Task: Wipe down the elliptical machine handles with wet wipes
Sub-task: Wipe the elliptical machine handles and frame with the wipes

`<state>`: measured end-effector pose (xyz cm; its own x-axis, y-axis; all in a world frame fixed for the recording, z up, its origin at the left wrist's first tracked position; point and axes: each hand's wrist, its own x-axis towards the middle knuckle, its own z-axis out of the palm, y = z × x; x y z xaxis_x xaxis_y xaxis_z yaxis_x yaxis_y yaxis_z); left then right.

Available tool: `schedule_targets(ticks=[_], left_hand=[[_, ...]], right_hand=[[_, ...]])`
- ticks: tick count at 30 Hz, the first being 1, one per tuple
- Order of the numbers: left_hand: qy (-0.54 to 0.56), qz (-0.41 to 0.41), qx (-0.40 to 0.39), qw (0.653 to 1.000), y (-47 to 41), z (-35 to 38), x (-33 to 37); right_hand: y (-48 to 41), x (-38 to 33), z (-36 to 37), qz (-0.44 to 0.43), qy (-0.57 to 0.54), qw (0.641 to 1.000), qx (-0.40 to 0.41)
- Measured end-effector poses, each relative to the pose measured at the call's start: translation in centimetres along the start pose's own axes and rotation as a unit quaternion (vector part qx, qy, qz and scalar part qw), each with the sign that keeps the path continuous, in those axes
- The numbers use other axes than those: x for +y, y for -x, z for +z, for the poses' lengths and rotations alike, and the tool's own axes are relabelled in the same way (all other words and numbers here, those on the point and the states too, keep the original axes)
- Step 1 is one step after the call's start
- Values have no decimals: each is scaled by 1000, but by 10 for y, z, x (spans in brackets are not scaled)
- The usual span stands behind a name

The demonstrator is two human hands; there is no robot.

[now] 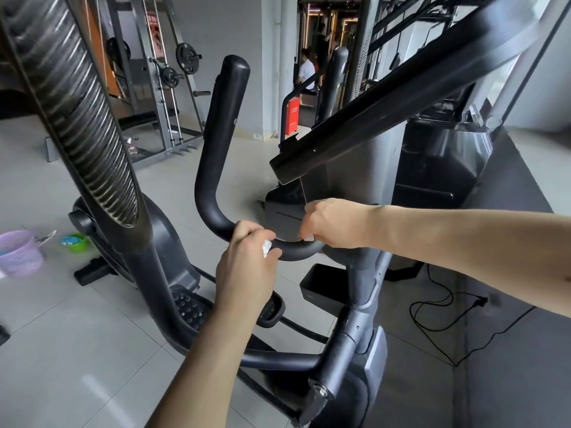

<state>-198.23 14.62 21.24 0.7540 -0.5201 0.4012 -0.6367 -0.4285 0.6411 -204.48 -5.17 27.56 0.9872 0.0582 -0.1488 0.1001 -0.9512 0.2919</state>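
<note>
Head view: lavender basket point(20, 253), green tub point(75, 244) beside ribbed elliptical arm point(77, 118).

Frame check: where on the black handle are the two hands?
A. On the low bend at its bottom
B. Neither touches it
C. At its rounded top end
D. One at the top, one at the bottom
A: the left hand, holding a white wipe, and the right hand both grip the handle along its low curved bend, well below the top end.

Black handle point(216, 143) in my view, upright above a low bend, white wet wipe point(266, 247) crumpled against that bend, mostly hidden
</note>
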Motion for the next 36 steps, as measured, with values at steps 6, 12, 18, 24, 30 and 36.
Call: schedule_targets(ticks=[6, 12, 18, 24, 30, 36], left_hand=[[-8, 23, -28, 999, 2, 7, 13], [-28, 17, -45, 998, -1, 11, 18], [-47, 17, -58, 997, -7, 10, 21], [-6, 4, -69, 998, -8, 7, 23], [-21, 3, -65, 998, -7, 10, 20], [-10, 0, -61, 998, -9, 14, 20]], right_hand=[[5, -16, 8, 56, 156, 986, -22], [6, -4, 45, 45, 66, 990, 114], [12, -18, 68, 107, -155, 920, 344], [41, -71, 86, 222, -346, 764, 498], [61, -89, 96, 359, -597, 591, 407], [38, -87, 82, 360, -744, 354, 437]])
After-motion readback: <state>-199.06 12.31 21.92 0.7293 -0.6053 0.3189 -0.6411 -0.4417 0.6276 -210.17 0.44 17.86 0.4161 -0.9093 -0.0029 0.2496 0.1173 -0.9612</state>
